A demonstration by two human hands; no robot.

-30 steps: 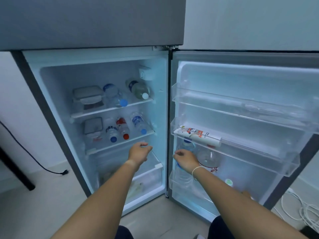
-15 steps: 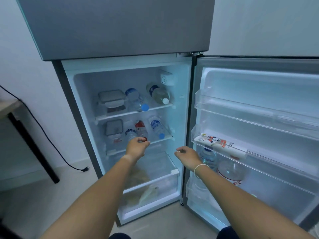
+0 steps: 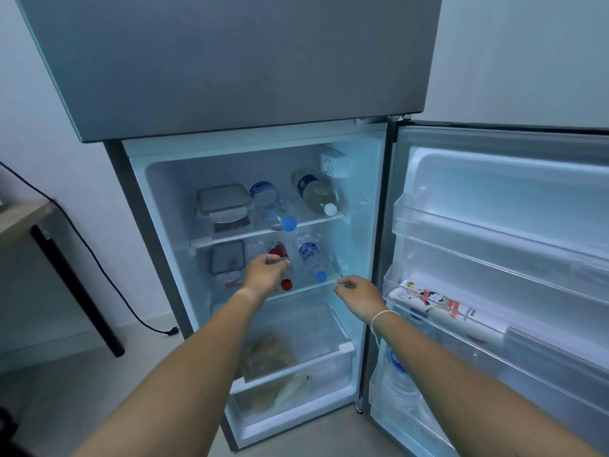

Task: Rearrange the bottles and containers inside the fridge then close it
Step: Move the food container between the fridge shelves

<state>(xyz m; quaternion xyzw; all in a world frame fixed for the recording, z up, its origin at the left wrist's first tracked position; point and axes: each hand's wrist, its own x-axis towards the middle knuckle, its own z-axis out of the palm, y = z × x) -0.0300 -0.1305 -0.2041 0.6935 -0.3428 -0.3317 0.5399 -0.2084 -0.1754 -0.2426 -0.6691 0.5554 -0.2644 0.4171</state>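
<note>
The fridge stands open. Its upper shelf holds a lidded container, a lying blue-capped bottle and a white-capped bottle. On the lower shelf are a second container, a red-capped bottle and another blue-capped bottle. My left hand reaches onto the lower shelf with curled fingers over the red-capped bottle's body, hiding what lies to the bottle's left. My right hand hovers loosely closed and holds nothing, in front of that shelf's right end.
The open door at the right carries a lying carton in its middle bin and a large water bottle in the bottom bin. A crisper drawer with bagged food sits below. A table and cable are at left.
My left hand went up from the drawer front onto the lower shelf's bottles. My right hand left the door's bottom bin and rose to the shelf's right edge. The view shifted left.
</note>
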